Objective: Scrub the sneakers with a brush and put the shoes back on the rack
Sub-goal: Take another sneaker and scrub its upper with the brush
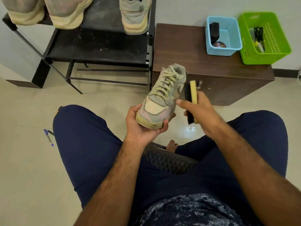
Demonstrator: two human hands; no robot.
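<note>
A grey and cream sneaker [164,95] with pale laces is held in the air above my knees, its toe toward me. My left hand [143,126] grips it from below around the toe and sole. My right hand [198,110] holds a brush [191,97] with a yellow wooden back and black bristles; the bristles lie against the sneaker's right side. Behind stands a black shoe rack [97,46]. Three similar sneakers sit on its upper shelf: two at the left [65,12] and one at the right [135,15].
A low brown cabinet [187,53] stands right of the rack, carrying a blue basket [234,44] with a black brush and a polish tin, and a green basket [276,48]. A blue pen [48,137] lies on the tiled floor at the left. I sit on a dark chair [169,160].
</note>
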